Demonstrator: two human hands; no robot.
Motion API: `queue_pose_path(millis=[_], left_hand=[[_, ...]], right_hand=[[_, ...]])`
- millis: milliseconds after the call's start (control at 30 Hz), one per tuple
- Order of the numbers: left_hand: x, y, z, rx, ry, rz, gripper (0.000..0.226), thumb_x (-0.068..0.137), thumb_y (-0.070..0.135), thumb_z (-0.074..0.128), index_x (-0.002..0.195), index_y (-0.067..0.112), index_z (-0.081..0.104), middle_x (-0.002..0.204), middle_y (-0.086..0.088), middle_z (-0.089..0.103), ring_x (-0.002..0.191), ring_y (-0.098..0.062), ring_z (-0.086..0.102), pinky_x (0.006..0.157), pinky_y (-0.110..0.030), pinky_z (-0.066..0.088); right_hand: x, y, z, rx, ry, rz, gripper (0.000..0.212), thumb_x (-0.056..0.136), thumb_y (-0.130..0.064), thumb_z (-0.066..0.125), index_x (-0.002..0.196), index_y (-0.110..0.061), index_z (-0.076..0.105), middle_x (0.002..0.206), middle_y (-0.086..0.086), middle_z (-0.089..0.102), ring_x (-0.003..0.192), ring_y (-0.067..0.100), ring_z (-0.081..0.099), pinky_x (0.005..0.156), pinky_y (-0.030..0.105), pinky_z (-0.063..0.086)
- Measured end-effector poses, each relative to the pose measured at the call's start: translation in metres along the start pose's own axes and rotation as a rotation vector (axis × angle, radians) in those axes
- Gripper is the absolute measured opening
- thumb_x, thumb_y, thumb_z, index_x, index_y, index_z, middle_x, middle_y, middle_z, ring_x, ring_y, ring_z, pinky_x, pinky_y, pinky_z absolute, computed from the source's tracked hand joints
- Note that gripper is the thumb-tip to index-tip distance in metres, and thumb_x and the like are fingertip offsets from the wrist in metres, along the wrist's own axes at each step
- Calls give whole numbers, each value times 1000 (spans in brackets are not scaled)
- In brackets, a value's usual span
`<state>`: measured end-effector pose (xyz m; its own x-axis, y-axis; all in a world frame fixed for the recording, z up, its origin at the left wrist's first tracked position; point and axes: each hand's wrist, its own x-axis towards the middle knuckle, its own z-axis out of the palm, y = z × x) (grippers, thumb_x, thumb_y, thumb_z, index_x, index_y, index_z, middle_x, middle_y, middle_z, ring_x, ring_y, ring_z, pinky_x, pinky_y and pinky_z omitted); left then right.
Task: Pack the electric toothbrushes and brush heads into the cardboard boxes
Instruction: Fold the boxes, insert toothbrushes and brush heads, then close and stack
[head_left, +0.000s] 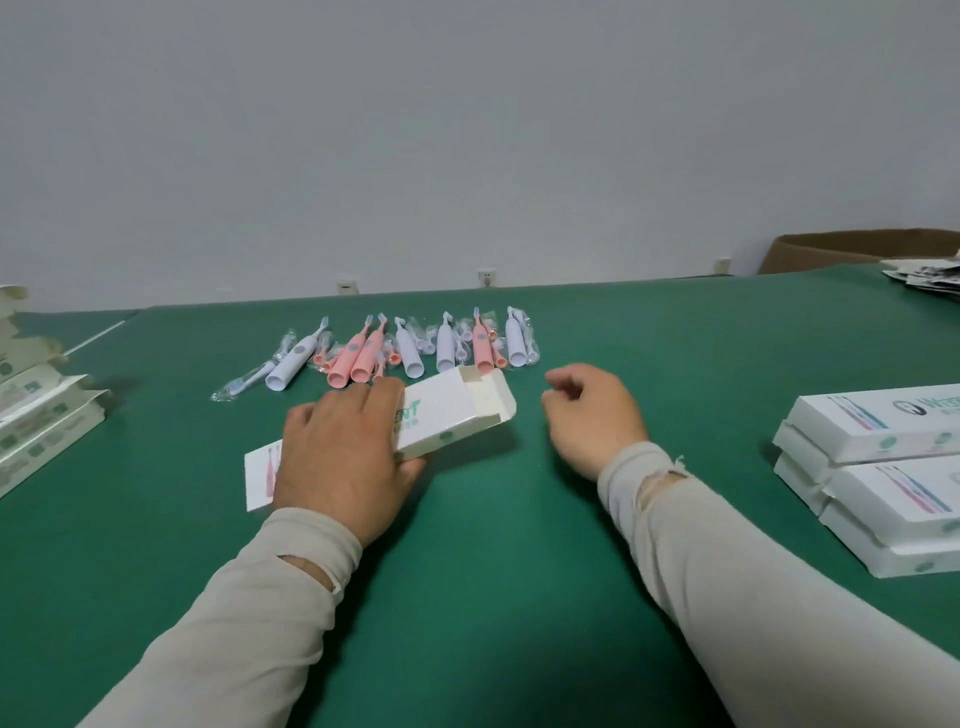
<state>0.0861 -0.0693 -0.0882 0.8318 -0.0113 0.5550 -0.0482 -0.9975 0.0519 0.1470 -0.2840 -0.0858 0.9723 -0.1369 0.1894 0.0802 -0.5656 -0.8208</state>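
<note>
Left hand (337, 457) lies flat on a white box (452, 415) mid-counter (493, 545), palm down, grip wrapped over it; far end flap open. Right hand (592, 415) just beside the box, fingers loosely curled, holding nothing. Packed boxes (878, 467) stacked at right edge. Toothbrushes (405, 351) and bagged heads (241, 384) in a row beyond, toward the far edge.

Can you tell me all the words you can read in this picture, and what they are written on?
"ENT": green letters on the white box under the left hand; the hand covers the start of the word.
"W": start of a brand name beside a dark logo on the top closed box at the right; the rest is cut off.
Small print on the open boxes at the left: too blurred to read.
Printed papers at the far right: too blurred.
</note>
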Motion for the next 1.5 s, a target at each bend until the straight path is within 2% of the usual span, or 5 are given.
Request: queue_pose_path(millis=[267,533,733,1233,1500], left_hand=[[2,-9,3,34,4,-132,53,73,45,73,116,23,52,95,2,62,89,-26,58,86,-42,38],[1,-9,2,40,8,-124,51,59,41,84,99,22,58,78,4,58,73,-26,57,80,-43,44],[3,-11,4,53,-6,-114,50,65,47,75,106,30,53,84,13,53,80,-19,54,92,-44,43],[3,-5,-1,38,-43,-96,51,72,42,70,117,24,54,99,3,64,92,-26,60,94,-42,37],[-15,8,-13,-19,-119,-15,47,78,56,65,111,27,48,103,3,63,97,-26,59,92,-40,37]], right_hand=[[132,-18,24,-358,-180,-167,50,102,-19,39,149,-34,43,165,-4,24,149,25,28,117,35,25],[190,-21,55,-635,-307,-187,48,106,-20,25,152,-26,41,167,3,18,153,23,17,123,41,11],[204,-16,65,-633,-360,-96,48,105,-12,41,152,-5,37,159,14,36,143,32,39,115,37,33],[89,1,22,-575,-223,-57,42,103,-27,41,141,-15,51,134,14,60,121,35,57,96,35,45],[-28,13,-23,-549,-228,-85,25,96,-20,38,102,-15,62,129,9,61,100,32,58,78,34,45]])
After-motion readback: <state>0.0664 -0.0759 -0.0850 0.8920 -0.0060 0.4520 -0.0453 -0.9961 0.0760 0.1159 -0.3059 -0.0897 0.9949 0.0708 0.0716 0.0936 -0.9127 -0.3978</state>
